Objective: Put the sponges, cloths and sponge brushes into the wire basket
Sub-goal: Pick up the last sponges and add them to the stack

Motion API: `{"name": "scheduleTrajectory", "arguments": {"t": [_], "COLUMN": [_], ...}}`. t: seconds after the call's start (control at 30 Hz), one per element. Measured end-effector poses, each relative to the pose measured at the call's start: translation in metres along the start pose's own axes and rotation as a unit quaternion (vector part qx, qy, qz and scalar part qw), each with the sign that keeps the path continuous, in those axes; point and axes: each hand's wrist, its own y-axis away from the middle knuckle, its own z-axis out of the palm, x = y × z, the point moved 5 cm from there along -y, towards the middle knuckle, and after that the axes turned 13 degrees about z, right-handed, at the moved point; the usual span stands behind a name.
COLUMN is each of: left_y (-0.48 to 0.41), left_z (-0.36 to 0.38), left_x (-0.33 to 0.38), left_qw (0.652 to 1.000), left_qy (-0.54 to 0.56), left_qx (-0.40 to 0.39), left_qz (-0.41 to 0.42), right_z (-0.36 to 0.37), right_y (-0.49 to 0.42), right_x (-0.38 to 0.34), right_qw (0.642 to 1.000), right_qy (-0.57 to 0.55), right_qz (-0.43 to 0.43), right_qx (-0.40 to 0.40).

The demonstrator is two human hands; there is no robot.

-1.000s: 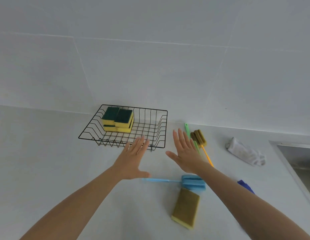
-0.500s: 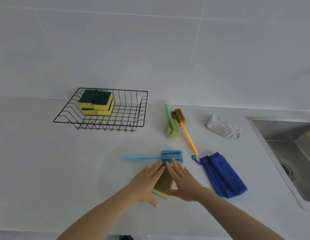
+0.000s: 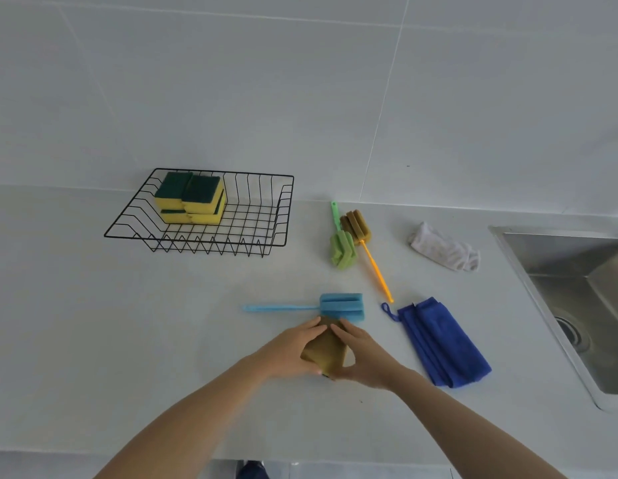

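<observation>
We grip olive sponge (image 3: pixel 324 352) between left hand (image 3: pixel 287 354) and right hand (image 3: pixel 364 359). Risk: lifting knocks blue brush (image 3: pixel 341 307) touching it; loose grip drops sponge short of wire basket (image 3: pixel 283 216).

The left hand (image 3: pixel 289 351) and right hand (image 3: pixel 367 358) covered the sides of the olive sponge (image 3: pixel 326 350); the sink (image 3: pixel 556 259) was cut off by the right edge.
</observation>
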Motion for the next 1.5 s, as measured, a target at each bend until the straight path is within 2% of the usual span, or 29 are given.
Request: {"name": "scheduleTrajectory", "arguments": {"t": [0.1,0.2,0.3,0.47,0.63,0.77,0.87,1.03,1.17,1.33,1.5], "left_y": [0.003,0.006,0.011,0.024,0.035,0.043,0.047,0.049,0.044,0.029,0.014], "left_z": [-0.023,-0.052,-0.086,-0.146,-0.196,-0.238,-0.270,-0.323,-0.363,-0.397,-0.400], "left_x": [-0.002,-0.002,-0.001,-0.001,-0.021,-0.039,-0.059,-0.104,-0.141,-0.188,-0.235], "left_qw": [0.990,0.973,0.950,0.930,0.921,0.893,0.879,0.849,0.833,0.838,0.856], "left_qy": [0.128,0.198,0.254,0.281,0.251,0.247,0.245,0.277,0.268,0.254,0.232], "left_qx": [0.060,0.118,0.181,0.236,0.298,0.374,0.408,0.445,0.476,0.466,0.438], "left_qz": [-0.006,-0.017,-0.018,-0.009,-0.015,-0.019,-0.033,-0.067,-0.091,-0.123,-0.151], "right_z": [-0.018,-0.037,-0.056,-0.084,-0.111,-0.124,-0.135,-0.150,-0.154,-0.156,-0.141], "right_y": [-0.002,-0.004,-0.009,-0.024,-0.046,-0.064,-0.083,-0.122,-0.156,-0.211,-0.257], "right_x": [-0.006,-0.020,-0.044,-0.091,-0.147,-0.195,-0.228,-0.280,-0.324,-0.356,-0.369], "right_qw": [0.989,0.951,0.911,0.880,0.852,0.836,0.855,0.907,0.930,0.940,0.958], "right_qy": [-0.147,-0.309,-0.412,-0.466,-0.508,-0.521,-0.496,-0.414,-0.357,-0.330,-0.280], "right_qz": [0.011,0.012,0.015,0.067,0.072,0.070,0.035,-0.024,-0.077,-0.091,-0.056], "right_qx": [0.010,0.002,-0.022,-0.061,-0.102,-0.154,-0.149,-0.069,-0.048,-0.020,-0.026]}}
